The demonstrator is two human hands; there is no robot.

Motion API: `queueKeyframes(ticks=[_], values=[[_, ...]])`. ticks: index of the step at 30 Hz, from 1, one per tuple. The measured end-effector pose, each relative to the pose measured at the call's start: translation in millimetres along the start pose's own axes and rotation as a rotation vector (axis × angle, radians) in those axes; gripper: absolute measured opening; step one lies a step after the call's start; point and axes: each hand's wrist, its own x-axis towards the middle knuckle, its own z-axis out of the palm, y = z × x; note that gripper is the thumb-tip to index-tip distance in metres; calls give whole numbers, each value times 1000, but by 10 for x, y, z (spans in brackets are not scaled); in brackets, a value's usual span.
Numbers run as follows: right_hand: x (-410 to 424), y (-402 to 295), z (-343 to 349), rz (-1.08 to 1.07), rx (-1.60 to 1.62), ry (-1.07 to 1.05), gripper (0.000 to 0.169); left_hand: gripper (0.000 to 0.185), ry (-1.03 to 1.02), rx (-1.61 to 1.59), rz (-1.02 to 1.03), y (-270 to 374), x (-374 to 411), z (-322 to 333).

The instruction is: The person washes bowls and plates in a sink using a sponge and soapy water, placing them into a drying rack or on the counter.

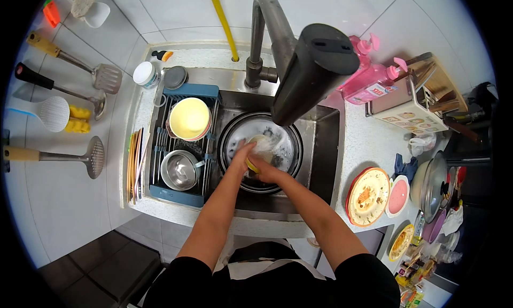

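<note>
Both my hands are low in the steel sink [325, 163], over a round dark-rimmed pan or basin [298, 147] that holds sudsy water. My left hand [240, 157] grips the near left edge of a pale, yellow-rimmed bowl [256, 140], blurred under running water. Against the bowl's lower side is my right hand [264, 169], with a bit of yellow [251, 166] showing between the hands; whether that is the rim or a sponge I cannot tell. The black faucet head [312, 79] hangs above and right of my hands.
A drying rack [178, 198] at the sink's left holds a yellow bowl [190, 118] and a metal cup [180, 170], with chopsticks [136, 163] beside it. On the right counter stand pink pump bottles [370, 81], a knife block [413, 111], a food-stained plate [368, 196] and a lidded pot [433, 191].
</note>
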Motion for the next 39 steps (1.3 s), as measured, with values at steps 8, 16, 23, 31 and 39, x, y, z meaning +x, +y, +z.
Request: queueKeyframes(ticks=[8,16,23,31,39], values=[[39,-187,-31,301,-913,-118,42,78,-70,71,-106,34,342,-256],[56,28,220,-60,65,126,72,70,135,236,82,58,309,-6],[-103,205,-79,90,-957,22,42,64,125,215,58,89,345,100],[35,-29,282,-61,95,251,74,35,239,233,-2,155,263,191],[-99,-77,-151,162,-786,94,40,37,24,132,-22,158,426,8]])
